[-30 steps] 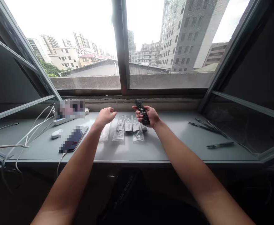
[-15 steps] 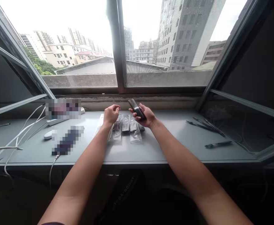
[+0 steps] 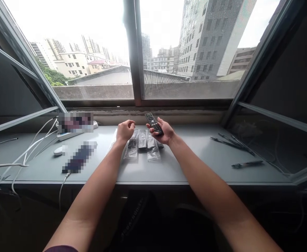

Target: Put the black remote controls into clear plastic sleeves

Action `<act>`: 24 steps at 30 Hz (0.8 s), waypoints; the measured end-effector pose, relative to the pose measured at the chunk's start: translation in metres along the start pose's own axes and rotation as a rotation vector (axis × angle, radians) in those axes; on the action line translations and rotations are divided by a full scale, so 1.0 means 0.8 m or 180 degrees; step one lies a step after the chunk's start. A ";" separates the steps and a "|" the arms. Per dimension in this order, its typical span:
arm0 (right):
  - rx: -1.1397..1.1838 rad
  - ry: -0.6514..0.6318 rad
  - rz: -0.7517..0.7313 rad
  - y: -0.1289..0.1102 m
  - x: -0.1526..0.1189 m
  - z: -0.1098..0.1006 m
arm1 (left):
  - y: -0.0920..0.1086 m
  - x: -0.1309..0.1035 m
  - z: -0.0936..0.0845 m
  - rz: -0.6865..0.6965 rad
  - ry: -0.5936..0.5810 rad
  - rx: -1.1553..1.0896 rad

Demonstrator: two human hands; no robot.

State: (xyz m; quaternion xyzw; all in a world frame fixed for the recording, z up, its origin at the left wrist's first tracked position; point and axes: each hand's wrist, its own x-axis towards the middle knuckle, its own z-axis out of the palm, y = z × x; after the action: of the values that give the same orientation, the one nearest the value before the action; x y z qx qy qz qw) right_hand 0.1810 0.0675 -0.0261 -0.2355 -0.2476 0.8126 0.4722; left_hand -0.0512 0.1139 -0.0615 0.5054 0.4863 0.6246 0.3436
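Note:
A black remote control (image 3: 154, 123) rests in my right hand (image 3: 165, 131), my fingers wrapped round its lower half and its buttons facing up. To the left of it, apart from the remote, my left hand (image 3: 125, 130) hovers over the desk with its fingers curled together. Whether anything small is inside those fingers is hidden. Beneath and between both hands lie several dark remotes in clear plastic sleeves (image 3: 142, 140). My left hand and forearm cover part of that pile.
The grey desk (image 3: 185, 168) runs along a window. At the left are a white power strip (image 3: 74, 133), white cables (image 3: 24, 157), a white mouse-like object (image 3: 58, 151) and a blurred-out dark item (image 3: 78, 157). Several pens (image 3: 232, 141) lie at the right, with another pen (image 3: 247, 163) nearer.
The remote in my right hand has turned over: its plain back showed before, its button side shows now. My left hand has barely moved. The view has shifted slightly.

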 end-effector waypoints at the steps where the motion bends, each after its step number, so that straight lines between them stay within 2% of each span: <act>1: 0.0032 -0.0099 0.0020 0.000 0.000 -0.001 | 0.000 0.000 0.000 0.0008 -0.0002 -0.0002; 6: -0.0093 -0.0438 0.0075 0.001 -0.007 -0.001 | -0.003 0.000 0.002 0.0328 -0.0207 0.0344; 10: -0.0338 -0.0283 -0.0050 0.004 -0.010 0.005 | -0.006 0.001 0.002 0.0224 -0.0213 0.0356; 13: -0.0402 -0.0099 0.0092 0.005 -0.006 0.005 | -0.005 0.000 0.003 0.0219 -0.0180 0.0240; 21: -0.0171 -0.0320 0.0025 0.006 -0.003 -0.001 | 0.000 -0.008 0.010 0.0347 -0.0254 0.0516; 24: -0.0310 -0.0335 -0.0180 0.011 0.000 -0.002 | -0.001 -0.006 0.009 0.0609 -0.0308 0.1020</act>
State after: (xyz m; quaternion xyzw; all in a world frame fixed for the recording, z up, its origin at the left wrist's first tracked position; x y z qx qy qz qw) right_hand 0.1763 0.0639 -0.0324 -0.2081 -0.3179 0.7971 0.4693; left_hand -0.0431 0.1113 -0.0636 0.6270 0.5121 0.5440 0.2207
